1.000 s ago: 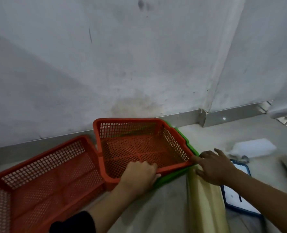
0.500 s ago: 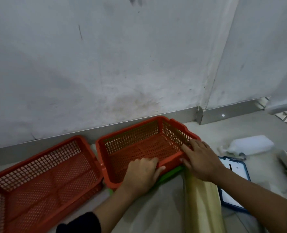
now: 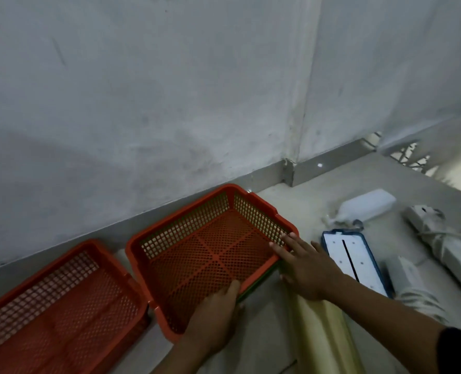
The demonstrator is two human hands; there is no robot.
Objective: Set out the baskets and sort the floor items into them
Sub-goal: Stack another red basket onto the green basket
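Observation:
Two orange mesh baskets stand on the floor by the wall. The left basket [image 3: 48,298] lies at the lower left. The middle basket [image 3: 202,255] is nested in a green basket [image 3: 259,283], of which only a thin edge shows under its near right side. My left hand [image 3: 216,317] grips the middle basket's near rim. My right hand [image 3: 305,263] rests with spread fingers on its right rim corner. On the floor to the right lie a white spray bottle [image 3: 364,206], a blue-framed white panel [image 3: 350,257] and a pale yellow roll [image 3: 323,333].
The grey wall and its skirting [image 3: 170,211] run just behind the baskets, with a corner at the upper right. A white power strip with wound cable [image 3: 439,244] and another white device [image 3: 407,276] lie at the far right.
The orange middle basket has been turned and set down closer to the wall, covering most of the green basket. Both hands stayed on its near and right rims.

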